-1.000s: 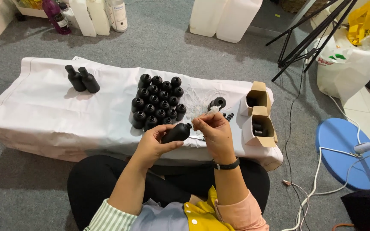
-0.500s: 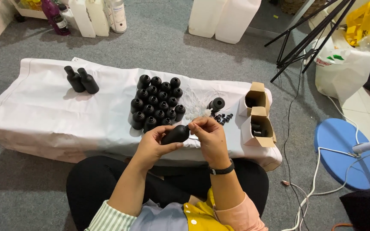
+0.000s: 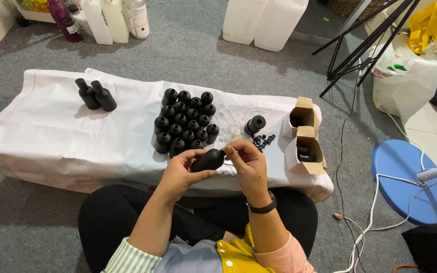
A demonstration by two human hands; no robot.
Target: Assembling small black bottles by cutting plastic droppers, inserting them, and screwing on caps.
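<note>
Head view, nearest first: the person sits cross-legged on the grey floor [image 3: 36, 232] behind a low tabletop [image 3: 51, 146] covered with a white cloth. The left hand [image 3: 180, 169] has its fingers closed around a black bottle [image 3: 207, 160], holding it on its side just above the near edge of the cloth. The right hand [image 3: 249, 164] meets the bottle at its neck end, fingers pinched together there; what they pinch is too small to tell. A black wristband [image 3: 262, 207] sits on the right wrist.

Just beyond the hands stands a tight cluster of upright black bottles [image 3: 185, 124]. To its right lie a larger black cap piece [image 3: 255, 124] and a scatter of small black caps [image 3: 263, 141], then two open cardboard boxes [image 3: 304, 134] at the right end. Two separate black bottles [image 3: 96, 94] stand well apart at the far left.

Farthest off, white jugs [image 3: 264, 23] stand on the floor, with black tripod legs [image 3: 360, 40] to the right.
</note>
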